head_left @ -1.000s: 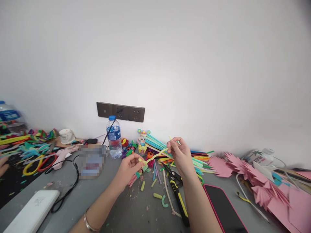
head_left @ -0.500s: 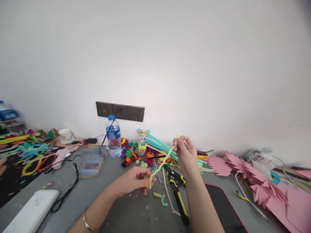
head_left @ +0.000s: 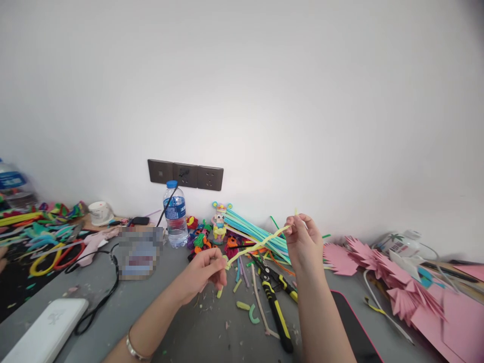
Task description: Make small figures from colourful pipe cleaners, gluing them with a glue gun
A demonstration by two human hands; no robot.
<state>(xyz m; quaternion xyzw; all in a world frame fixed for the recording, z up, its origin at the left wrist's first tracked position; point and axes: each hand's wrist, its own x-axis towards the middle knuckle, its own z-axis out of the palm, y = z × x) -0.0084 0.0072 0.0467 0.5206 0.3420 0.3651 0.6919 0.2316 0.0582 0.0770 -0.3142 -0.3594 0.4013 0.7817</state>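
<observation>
Between my two hands stretches a wavy, pale yellow pipe cleaner. My left hand pinches its lower end, with a short tip poking out below the fingers. Higher up and to the right, my right hand grips the other end, and a small tip shows above the fingertips. Under the hands on the grey table lie black-and-yellow pliers with their handles spread. Beside the pliers are a curved green piece, a short yellow piece and a long beige pipe cleaner.
Behind stand a water bottle, a small figure and a bundle of blue-green pipe cleaners. Folded pink paper covers the right side, near a dark tablet. A white power bank and black cable lie left.
My hands have moved apart, the left one leftward and slightly up, the right one rightward. The pipe cleaner between them is now straighter and less steep.
</observation>
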